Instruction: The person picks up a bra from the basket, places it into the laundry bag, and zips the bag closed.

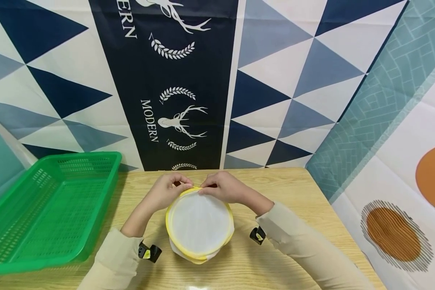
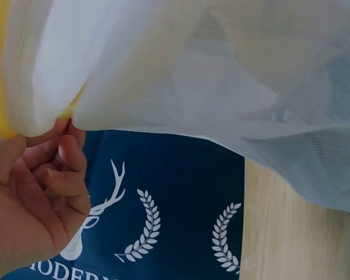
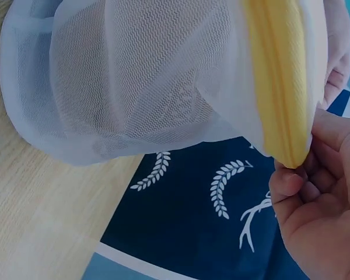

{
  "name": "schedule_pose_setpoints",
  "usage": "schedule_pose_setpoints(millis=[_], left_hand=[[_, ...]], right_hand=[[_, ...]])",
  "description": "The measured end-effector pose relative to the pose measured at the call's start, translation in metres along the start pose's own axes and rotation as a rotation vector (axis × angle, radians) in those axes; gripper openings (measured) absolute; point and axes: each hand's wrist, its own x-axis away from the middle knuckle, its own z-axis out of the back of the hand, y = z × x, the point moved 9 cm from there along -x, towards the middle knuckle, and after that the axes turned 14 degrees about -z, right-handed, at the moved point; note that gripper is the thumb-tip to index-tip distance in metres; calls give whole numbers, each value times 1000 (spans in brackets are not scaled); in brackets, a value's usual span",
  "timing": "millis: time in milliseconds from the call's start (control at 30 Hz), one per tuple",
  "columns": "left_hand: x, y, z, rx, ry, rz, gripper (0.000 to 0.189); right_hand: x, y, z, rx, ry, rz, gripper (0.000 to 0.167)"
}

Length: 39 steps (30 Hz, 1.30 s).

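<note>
A round white mesh laundry bag (image 1: 201,221) with a yellow zipper band (image 3: 280,87) round its top stands on the wooden table. At the far side of its rim, my left hand (image 1: 165,192) pinches the edge between thumb and fingers. Close beside it, my right hand (image 1: 227,188) pinches the same rim. The right wrist view has the thumb and curled fingers at the lower end of the yellow band, with sheer mesh (image 3: 146,76) hanging away from it. Part of the left fingertips is hidden behind the fabric in the left wrist view.
A green plastic basket (image 1: 110,189) with slotted sides stands at the left of the table (image 1: 275,257). Behind the table hangs a patterned cloth (image 1: 264,96) with triangles and deer heads. Another printed cloth (image 1: 388,169) borders the right side.
</note>
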Motion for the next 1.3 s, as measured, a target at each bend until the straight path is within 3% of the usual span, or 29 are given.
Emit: schedule_pose_setpoints(millis=[467,600,800,900,1067,1200,1300], left_hand=[[3,-7,0,-11,-9,-17,11],[-6,-1,1,-13,-61,-97,13],[-15,18,-6,-37,-241,-263,22],[-16,26,-8,-75,-294,-322,19],[-20,37,-8,-186,-273,-388,12],[-18,45,-6,-311,-209,-474,8],[-15,47,-4,-349,-163,-530,6]], right_hand=[[0,3,-1,-81,33,-32,17],[-1,7,1,-139,34,-66,17],[1,12,-1,-169,15,-118,18],[1,13,-4,-150,0,-139,19],[-1,10,-6,-94,-18,-135,19],[-2,8,-4,-88,8,-126,17],[0,10,-2,-116,42,-132,16]])
